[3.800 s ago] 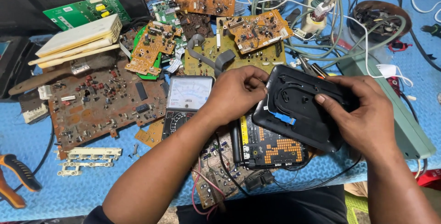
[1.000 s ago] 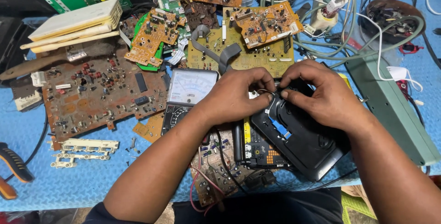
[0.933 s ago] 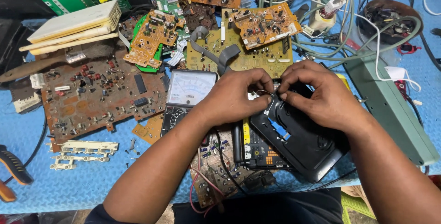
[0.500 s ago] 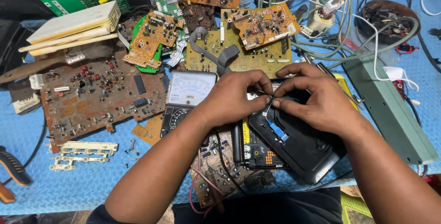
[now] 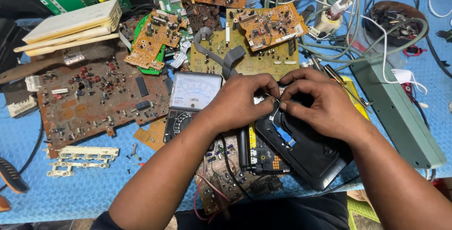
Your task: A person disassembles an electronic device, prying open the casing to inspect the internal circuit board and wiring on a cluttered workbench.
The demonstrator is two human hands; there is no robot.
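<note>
Two hands meet over a black plastic casing (image 5: pixel 308 152) that lies near the middle of the blue mat (image 5: pixel 84 197), tilted, with its near corner toward the right. The left hand (image 5: pixel 242 100) and the right hand (image 5: pixel 320 100) are both curled, their fingertips pinched together at the casing's far edge on something small; what it is cannot be told, since the fingers hide it. A blue tab (image 5: pixel 286 139) shows in the casing's hollow. Just left of the casing, partly under it, lies a circuit board with a yellow strip (image 5: pixel 263 157). Under the left wrist sits an analog multimeter (image 5: pixel 190 100) with a pale dial face. Farther left lies a large rusty brown circuit board (image 5: pixel 94 100), and near it a white plastic key frame (image 5: pixel 80 159). Beyond the hands lies a yellowish board (image 5: pixel 256 55) crossed by a grey ribbon cable (image 5: pixel 219 53). To the right runs a long green metal case (image 5: pixel 400 112).
</note>
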